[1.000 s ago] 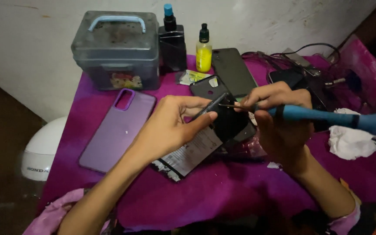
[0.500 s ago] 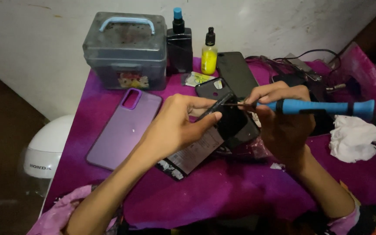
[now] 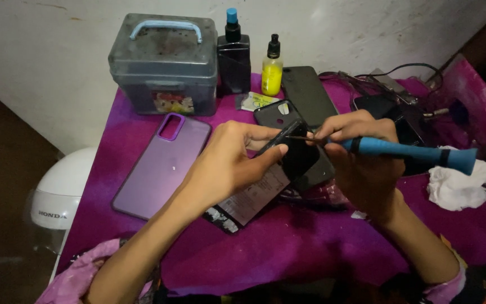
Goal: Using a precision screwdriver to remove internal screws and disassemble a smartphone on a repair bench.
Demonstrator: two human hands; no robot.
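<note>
At the far left a white helmet (image 3: 57, 194) sits low beside the table (image 3: 310, 253), which is draped in a purple cloth. On it lies a lilac phone case (image 3: 161, 166), back up, and behind that stands a grey plastic box (image 3: 164, 65) with a pale blue handle, then a dark bottle (image 3: 233, 53) with a blue cap and a small yellow bottle (image 3: 271, 70). None of these has shifted over the last second; only the view has swung a little.

The left hand (image 3: 226, 166) reaches in from the lower left, its fingers closed around the edge of a black phone (image 3: 296, 155) held up off the cloth at a tilt, thumb pressed along its lower side. Under it lies a flat battery (image 3: 248, 200) with a pale label. A second black case (image 3: 277, 115) and a dark phone (image 3: 307, 93) lie just behind.

The right hand (image 3: 361, 163) is clamped on a blue-handled screwdriver (image 3: 406, 151), fingers wrapped near the shaft. A second ago the handle sloped down to the right; now it lies closer to level, and the tip stays at the phone's upper edge, so I judge the work at one spot is going on, not a move to a new one.

At the far right lie a crumpled white cloth (image 3: 462, 186) and a tangle of cables (image 3: 400, 79)
</note>
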